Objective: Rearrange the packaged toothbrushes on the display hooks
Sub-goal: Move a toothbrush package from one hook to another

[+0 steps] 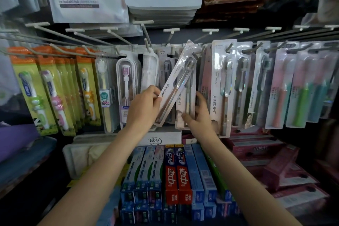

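The left hand point(145, 105) grips the lower part of a tilted toothbrush pack point(176, 82), fingers curled over its left edge, thumb hidden behind it. The pack leans right, its top by a hook point(197, 53). Just right of that pack, the right hand point(199, 115) pinches the bottom of a hanging pack point(187, 97), thumb in front, fingers behind its right edge.
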Action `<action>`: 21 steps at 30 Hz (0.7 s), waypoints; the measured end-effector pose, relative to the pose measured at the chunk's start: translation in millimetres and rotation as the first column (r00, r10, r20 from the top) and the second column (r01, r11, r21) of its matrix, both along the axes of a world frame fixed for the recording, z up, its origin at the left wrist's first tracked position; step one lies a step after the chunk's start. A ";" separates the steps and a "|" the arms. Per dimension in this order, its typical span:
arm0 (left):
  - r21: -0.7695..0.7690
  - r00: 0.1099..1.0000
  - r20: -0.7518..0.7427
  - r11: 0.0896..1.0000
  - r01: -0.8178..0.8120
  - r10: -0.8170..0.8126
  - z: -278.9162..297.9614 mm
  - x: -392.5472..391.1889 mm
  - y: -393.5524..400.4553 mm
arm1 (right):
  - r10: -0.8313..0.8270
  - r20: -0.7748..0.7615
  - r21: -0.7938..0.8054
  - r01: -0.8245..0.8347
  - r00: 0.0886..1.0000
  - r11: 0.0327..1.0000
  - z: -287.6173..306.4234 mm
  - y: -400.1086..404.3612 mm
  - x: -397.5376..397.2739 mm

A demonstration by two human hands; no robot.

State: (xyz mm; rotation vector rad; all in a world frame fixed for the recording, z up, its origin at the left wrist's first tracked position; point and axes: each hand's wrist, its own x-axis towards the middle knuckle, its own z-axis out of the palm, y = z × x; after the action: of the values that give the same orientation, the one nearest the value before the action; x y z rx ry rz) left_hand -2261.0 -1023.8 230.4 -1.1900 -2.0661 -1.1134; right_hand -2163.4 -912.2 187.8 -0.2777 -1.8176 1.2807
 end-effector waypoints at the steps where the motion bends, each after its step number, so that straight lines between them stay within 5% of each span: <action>1: 0.002 1.000 0.011 1.000 0.005 -0.005 0.0 0.4 0.1 | -0.007 0.000 0.007 0.007 1.000 1.000 -0.3 0.3 0.1; 10: 0.027 1.000 0.007 0.999 0.019 -0.019 -0.5 -1.4 -1.5 | -0.156 0.094 0.163 0.139 0.983 0.977 0.5 1.3 7.4; 17: 0.004 1.000 -0.018 1.000 -0.013 0.013 0.2 -1.6 0.1 | -0.395 0.229 0.474 0.252 0.890 0.844 11.9 2.3 16.8; 21: -0.025 0.999 -0.014 0.999 -0.037 0.037 2.3 -1.4 1.1 | -0.414 0.386 0.526 0.172 0.824 0.833 20.5 2.6 23.1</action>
State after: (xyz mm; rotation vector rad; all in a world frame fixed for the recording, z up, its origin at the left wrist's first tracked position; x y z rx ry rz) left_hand -2262.4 -1022.7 232.7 -1.1632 -2.0896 -1.0627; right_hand -2140.3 -909.6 208.3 -0.6346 -2.3315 0.5291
